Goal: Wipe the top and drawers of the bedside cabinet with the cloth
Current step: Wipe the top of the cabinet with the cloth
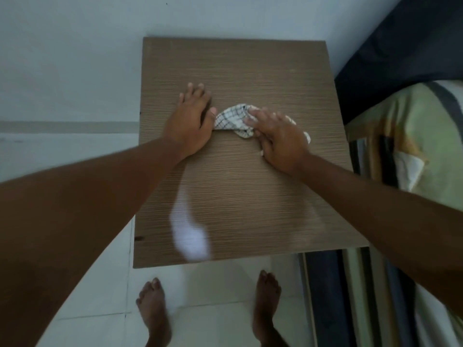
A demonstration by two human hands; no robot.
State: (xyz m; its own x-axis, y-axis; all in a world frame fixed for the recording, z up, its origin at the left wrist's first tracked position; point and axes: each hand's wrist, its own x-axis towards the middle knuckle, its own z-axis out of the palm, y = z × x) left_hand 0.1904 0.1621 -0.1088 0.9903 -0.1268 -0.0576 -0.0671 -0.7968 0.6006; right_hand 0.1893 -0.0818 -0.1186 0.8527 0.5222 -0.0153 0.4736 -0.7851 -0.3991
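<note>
Right hand (280,144) lies flat on the checked cloth (231,120) mid-cabinet top (250,71) — fingers extended, not clenched; left hand (191,118) flat, released, thumb touching the cloth.

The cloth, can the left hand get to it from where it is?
Probably yes. The left hand lies flat on the cabinet top right beside the cloth, its thumb at the cloth's edge. Nothing lies between them, though the right hand already covers the cloth's other end.

A pale wall (75,58) is seen behind, a white tiled floor (213,309) below, and a bed (413,146) with a green sheet at the right.
</note>
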